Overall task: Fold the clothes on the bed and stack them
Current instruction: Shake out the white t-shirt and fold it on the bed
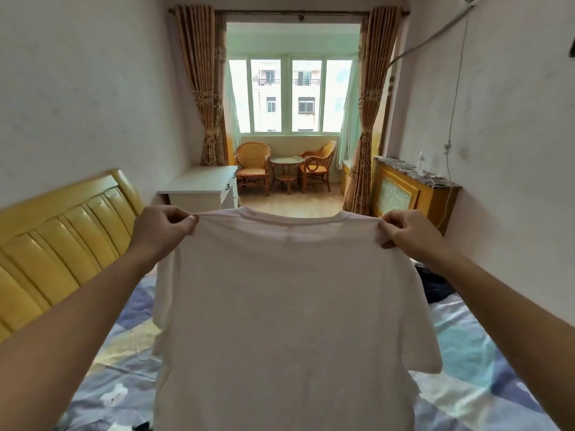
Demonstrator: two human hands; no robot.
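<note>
Overhead of the bed point(485, 334), a white T-shirt point(289, 306) hangs spread flat, held up by both shoulders, neckline at top, hem running off the lower edge of view. Left hand point(163, 228) pinches the left shoulder seam between thumb and curled fingers; right hand point(410, 231) pinches the right shoulder seam the same way. Both forearms reach forward, bare. Short sleeves droop loose at either side of the shirt body. Bed carries a patterned blue, grey and yellow cover. A dark garment point(434, 284) lies crumpled on the bed, to the right of the shirt, partly hidden behind the right forearm. Yellow padded headboard point(62, 244) stands at the bed's left side. Beyond the bed: white desk point(202, 185), two wicker chairs point(252, 163) around a small round table point(286, 172), window point(289, 94) behind them.
</note>
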